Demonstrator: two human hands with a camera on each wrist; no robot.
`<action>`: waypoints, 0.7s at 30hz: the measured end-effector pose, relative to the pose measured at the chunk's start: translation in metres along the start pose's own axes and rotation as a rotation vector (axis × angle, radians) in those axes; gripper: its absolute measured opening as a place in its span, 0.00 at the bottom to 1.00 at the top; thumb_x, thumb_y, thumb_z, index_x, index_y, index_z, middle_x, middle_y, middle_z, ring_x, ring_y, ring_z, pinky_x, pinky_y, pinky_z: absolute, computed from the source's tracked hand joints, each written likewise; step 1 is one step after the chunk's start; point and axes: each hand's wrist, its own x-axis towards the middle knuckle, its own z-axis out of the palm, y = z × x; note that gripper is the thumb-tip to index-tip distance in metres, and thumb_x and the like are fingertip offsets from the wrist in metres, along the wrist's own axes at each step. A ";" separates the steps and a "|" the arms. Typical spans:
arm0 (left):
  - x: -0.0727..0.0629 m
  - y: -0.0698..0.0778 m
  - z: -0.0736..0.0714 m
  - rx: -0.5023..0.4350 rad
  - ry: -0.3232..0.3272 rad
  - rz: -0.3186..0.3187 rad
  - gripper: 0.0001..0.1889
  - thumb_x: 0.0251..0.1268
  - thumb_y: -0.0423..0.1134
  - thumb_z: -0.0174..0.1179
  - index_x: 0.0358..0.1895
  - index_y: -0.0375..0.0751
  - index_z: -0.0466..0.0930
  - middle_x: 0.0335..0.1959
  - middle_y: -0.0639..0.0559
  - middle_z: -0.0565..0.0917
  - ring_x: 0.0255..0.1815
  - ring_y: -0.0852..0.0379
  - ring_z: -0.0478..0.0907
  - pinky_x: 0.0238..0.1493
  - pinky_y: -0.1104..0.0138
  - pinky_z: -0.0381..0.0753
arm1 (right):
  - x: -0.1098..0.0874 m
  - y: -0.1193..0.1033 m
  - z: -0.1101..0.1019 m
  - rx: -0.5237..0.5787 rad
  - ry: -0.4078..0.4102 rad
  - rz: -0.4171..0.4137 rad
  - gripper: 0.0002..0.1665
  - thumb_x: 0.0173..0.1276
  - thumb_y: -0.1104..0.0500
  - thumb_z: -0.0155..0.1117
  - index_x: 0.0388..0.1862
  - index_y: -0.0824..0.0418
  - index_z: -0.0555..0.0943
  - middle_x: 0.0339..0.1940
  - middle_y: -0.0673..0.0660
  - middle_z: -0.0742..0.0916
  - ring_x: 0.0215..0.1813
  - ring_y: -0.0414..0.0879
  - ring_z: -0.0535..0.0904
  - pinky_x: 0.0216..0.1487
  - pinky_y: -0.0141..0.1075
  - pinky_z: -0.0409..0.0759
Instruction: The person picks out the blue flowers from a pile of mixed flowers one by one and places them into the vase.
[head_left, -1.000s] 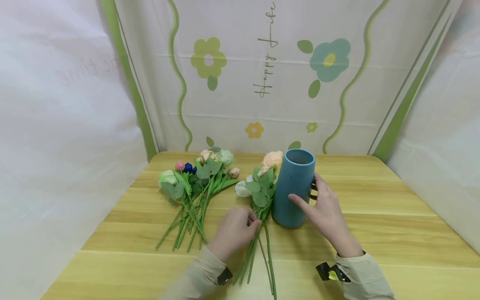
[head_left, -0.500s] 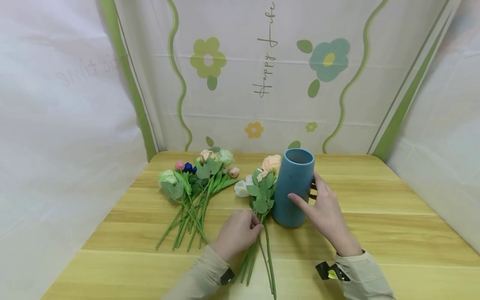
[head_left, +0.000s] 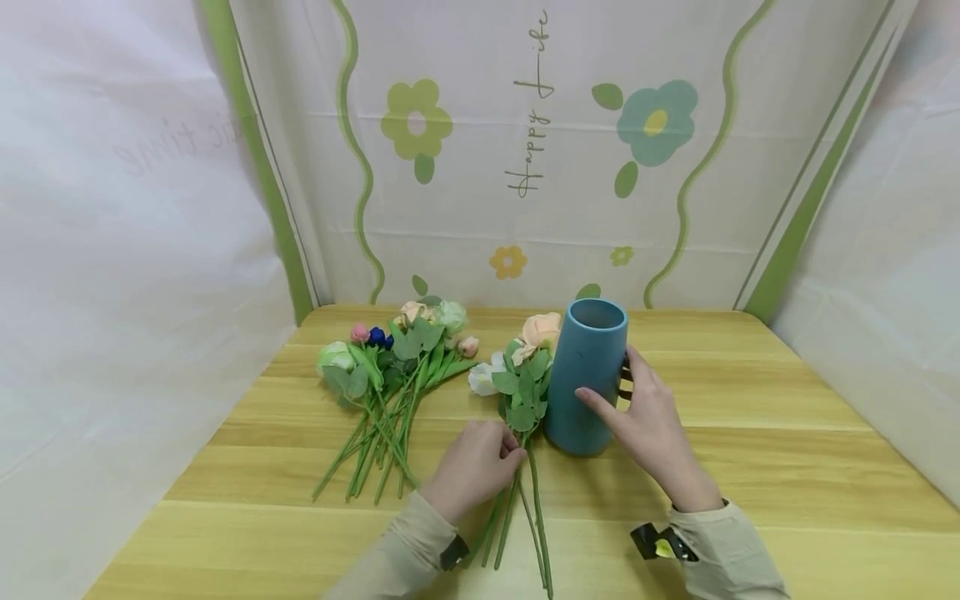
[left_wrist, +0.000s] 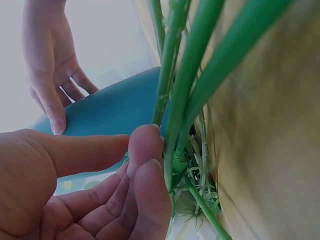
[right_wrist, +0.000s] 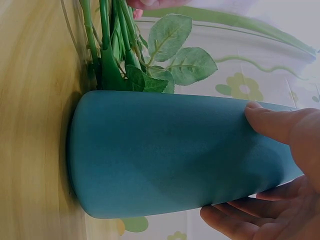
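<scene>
A tall blue vase (head_left: 587, 375) stands on the wooden table, tapering towards its open mouth. My right hand (head_left: 651, 425) holds it from the right, thumb on the front and fingers round the far side; the right wrist view has this hand (right_wrist: 280, 165) on the narrower part of the vase. Left of the vase lies a bunch of artificial flowers with peach (head_left: 542, 329) and white (head_left: 486, 375) blooms and green leaves (head_left: 525, 387). My left hand (head_left: 476, 467) pinches at its green stems (left_wrist: 192, 75), just below the leaves; which stem sits between the fingertips is partly hidden.
Another bunch of artificial flowers (head_left: 405, 358), with pink, blue, pale green and peach heads, lies to the left, its stems (head_left: 375, 458) spread towards me. White printed cloth (head_left: 465, 200) hangs behind the table (head_left: 750, 400) and along both sides.
Leaves and blooms of the middle bunch have shifted slightly towards me. My left hand has moved a little to the right, while my right hand stays on the vase.
</scene>
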 end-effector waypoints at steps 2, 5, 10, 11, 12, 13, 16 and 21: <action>0.000 0.000 0.000 -0.008 -0.005 -0.002 0.05 0.63 0.33 0.64 0.29 0.39 0.84 0.17 0.60 0.76 0.15 0.65 0.71 0.17 0.70 0.72 | 0.000 0.000 0.000 0.003 -0.002 -0.001 0.56 0.63 0.41 0.70 0.75 0.72 0.55 0.64 0.73 0.73 0.62 0.67 0.71 0.55 0.63 0.72; -0.001 -0.001 0.001 -0.005 -0.005 -0.008 0.05 0.64 0.34 0.64 0.29 0.40 0.84 0.17 0.61 0.75 0.15 0.65 0.71 0.17 0.70 0.72 | -0.002 0.000 0.000 0.004 -0.004 0.003 0.56 0.64 0.41 0.70 0.75 0.73 0.55 0.64 0.74 0.73 0.62 0.67 0.71 0.54 0.62 0.73; 0.000 -0.003 0.000 0.009 0.009 -0.018 0.05 0.64 0.35 0.65 0.30 0.41 0.85 0.20 0.60 0.77 0.18 0.65 0.72 0.20 0.70 0.73 | -0.002 0.000 0.000 0.003 0.000 0.000 0.55 0.64 0.41 0.70 0.75 0.73 0.55 0.63 0.74 0.73 0.62 0.67 0.71 0.52 0.62 0.74; 0.000 -0.003 0.000 0.008 0.011 -0.022 0.05 0.64 0.35 0.65 0.30 0.41 0.85 0.20 0.60 0.77 0.18 0.65 0.72 0.20 0.70 0.73 | -0.002 0.000 0.000 0.002 0.000 -0.002 0.55 0.64 0.41 0.70 0.74 0.73 0.55 0.63 0.74 0.73 0.62 0.68 0.71 0.52 0.62 0.74; 0.000 -0.003 0.000 0.009 0.012 -0.022 0.05 0.64 0.35 0.65 0.29 0.41 0.85 0.20 0.60 0.78 0.18 0.65 0.72 0.20 0.70 0.73 | -0.002 -0.001 0.000 0.002 -0.001 -0.001 0.56 0.64 0.41 0.70 0.74 0.73 0.55 0.63 0.74 0.73 0.62 0.68 0.71 0.52 0.61 0.74; 0.000 -0.003 0.000 0.012 0.014 -0.022 0.05 0.64 0.36 0.65 0.30 0.41 0.85 0.20 0.61 0.78 0.18 0.65 0.72 0.20 0.69 0.73 | -0.002 -0.001 0.000 0.002 -0.002 0.001 0.56 0.64 0.41 0.70 0.74 0.73 0.55 0.63 0.74 0.73 0.62 0.68 0.71 0.52 0.62 0.74; 0.001 -0.004 -0.002 0.008 0.013 -0.020 0.06 0.66 0.37 0.64 0.30 0.41 0.85 0.20 0.61 0.77 0.18 0.65 0.72 0.20 0.69 0.73 | -0.002 -0.001 -0.001 0.003 -0.005 0.009 0.56 0.64 0.41 0.70 0.75 0.73 0.55 0.64 0.74 0.73 0.62 0.68 0.71 0.53 0.62 0.74; 0.001 -0.006 -0.011 -0.003 0.028 0.011 0.08 0.68 0.36 0.61 0.30 0.41 0.84 0.19 0.60 0.77 0.18 0.64 0.71 0.21 0.68 0.72 | 0.000 -0.002 -0.001 0.001 -0.009 0.009 0.56 0.64 0.41 0.69 0.75 0.72 0.55 0.64 0.74 0.73 0.62 0.67 0.71 0.51 0.60 0.75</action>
